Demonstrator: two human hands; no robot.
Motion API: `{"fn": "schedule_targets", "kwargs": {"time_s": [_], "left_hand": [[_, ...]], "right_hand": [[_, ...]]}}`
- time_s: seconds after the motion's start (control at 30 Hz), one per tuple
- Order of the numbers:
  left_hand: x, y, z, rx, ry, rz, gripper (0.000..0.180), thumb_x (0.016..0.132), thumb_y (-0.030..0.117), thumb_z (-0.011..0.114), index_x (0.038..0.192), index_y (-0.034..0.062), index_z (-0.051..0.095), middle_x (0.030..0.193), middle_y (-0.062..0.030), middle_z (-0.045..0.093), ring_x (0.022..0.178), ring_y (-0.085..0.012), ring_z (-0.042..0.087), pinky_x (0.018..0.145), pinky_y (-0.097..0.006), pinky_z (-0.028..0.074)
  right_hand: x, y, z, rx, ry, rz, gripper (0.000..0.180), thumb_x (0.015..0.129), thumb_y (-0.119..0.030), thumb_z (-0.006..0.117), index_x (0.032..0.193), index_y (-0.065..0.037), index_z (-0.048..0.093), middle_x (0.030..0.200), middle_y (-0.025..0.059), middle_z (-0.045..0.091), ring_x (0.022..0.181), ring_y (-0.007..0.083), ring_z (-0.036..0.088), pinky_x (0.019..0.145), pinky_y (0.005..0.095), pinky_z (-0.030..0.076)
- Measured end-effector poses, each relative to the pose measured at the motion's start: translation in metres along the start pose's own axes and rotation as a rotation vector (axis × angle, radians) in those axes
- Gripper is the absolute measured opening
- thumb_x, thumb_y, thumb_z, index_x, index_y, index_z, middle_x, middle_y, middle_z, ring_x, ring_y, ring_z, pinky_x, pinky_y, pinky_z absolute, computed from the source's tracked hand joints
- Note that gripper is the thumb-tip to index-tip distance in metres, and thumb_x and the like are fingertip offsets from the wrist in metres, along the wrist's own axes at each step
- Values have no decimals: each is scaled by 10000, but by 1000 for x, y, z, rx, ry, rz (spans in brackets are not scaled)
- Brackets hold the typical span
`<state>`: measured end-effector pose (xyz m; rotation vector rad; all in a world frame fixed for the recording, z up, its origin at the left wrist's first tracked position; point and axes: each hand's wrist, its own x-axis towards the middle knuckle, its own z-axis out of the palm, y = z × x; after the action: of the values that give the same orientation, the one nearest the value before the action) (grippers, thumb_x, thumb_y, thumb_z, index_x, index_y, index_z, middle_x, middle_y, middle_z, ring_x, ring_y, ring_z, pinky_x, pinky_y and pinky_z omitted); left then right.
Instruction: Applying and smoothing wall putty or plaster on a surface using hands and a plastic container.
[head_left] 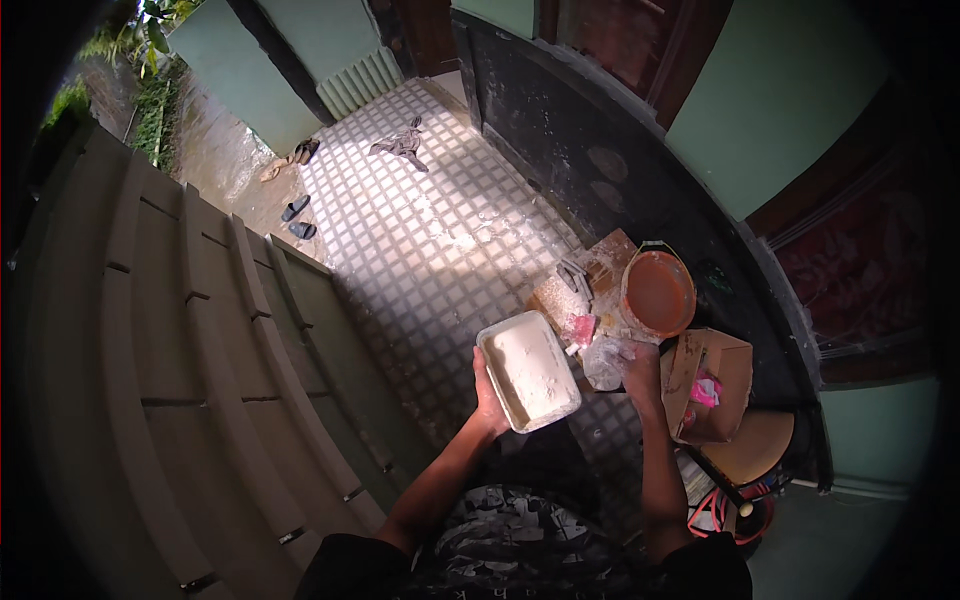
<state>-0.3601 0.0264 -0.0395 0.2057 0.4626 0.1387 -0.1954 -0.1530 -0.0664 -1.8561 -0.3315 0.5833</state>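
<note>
My left hand [487,396] is closed on the left edge of a white rectangular tub [574,398]. A pale, off-white paste or powder [536,372] lies in the tub, heaped toward its right side. To the right, my right hand [641,367] grips a crumpled clear plastic bag [602,362] with something whitish in it; its fingertips are partly hidden. Just beyond that hand stands an orange-brown bucket [658,293] with a wire handle. A pink packet [582,328] lies on a stained board [612,255] beside several grey strips [574,277].
An open cardboard box [729,412] holding a pink item sits right of my right arm, above a round-edged wooden seat [760,447]. Long wooden slats [165,330] run along the left. Dark sandals [297,210] and a crumpled cloth [402,146] lie farther off on the tiled floor [440,235].
</note>
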Motion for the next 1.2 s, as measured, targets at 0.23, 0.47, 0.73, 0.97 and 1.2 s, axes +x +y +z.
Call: {"fn": "schedule_targets", "kwargs": {"time_s": [0.23, 0.47, 0.73, 0.97, 1.2], "left_hand": [[-13, 13, 14, 42, -98, -29, 977, 715, 829, 305, 1373, 107, 327, 1326, -136, 438, 1179, -335, 463, 969, -522, 381], [-25, 18, 21, 51, -105, -6, 973, 710, 828, 322, 1361, 107, 343, 1319, -142, 443, 1177, -339, 466, 969, -526, 378], [-37, 19, 22, 15, -134, 6, 962, 718, 821, 325, 1346, 93, 363, 1302, -147, 460, 1160, -340, 483, 960, -528, 388], [-41, 25, 19, -67, -243, 36, 906, 789, 763, 270, 1373, 70, 315, 1332, -165, 430, 1179, -351, 468, 967, -527, 388], [-54, 32, 26, -51, -264, 26, 979, 753, 810, 216, 1395, 74, 276, 1360, -171, 395, 1208, -352, 436, 978, -535, 377]], "right_hand": [[-12, -159, 58, -355, -369, -305, 181, 735, -61, 663, 903, 4, 684, 812, 141, 673, 749, 170, 626, 704, 306, 492], [7, -169, 93, -739, -296, -617, 197, 736, -63, 615, 918, 0, 657, 871, 151, 657, 844, 290, 621, 756, 369, 474], [7, -169, 100, -788, -377, -910, 171, 746, -71, 592, 896, -15, 651, 956, 149, 616, 780, 320, 601, 744, 387, 485], [-9, -191, 74, -936, -705, -708, 165, 689, -55, 632, 847, -31, 672, 870, 154, 637, 807, 319, 602, 758, 395, 468], [-36, -199, 70, -980, -909, -572, 192, 651, -49, 647, 840, -30, 677, 859, 157, 630, 860, 309, 586, 782, 380, 457]]}}
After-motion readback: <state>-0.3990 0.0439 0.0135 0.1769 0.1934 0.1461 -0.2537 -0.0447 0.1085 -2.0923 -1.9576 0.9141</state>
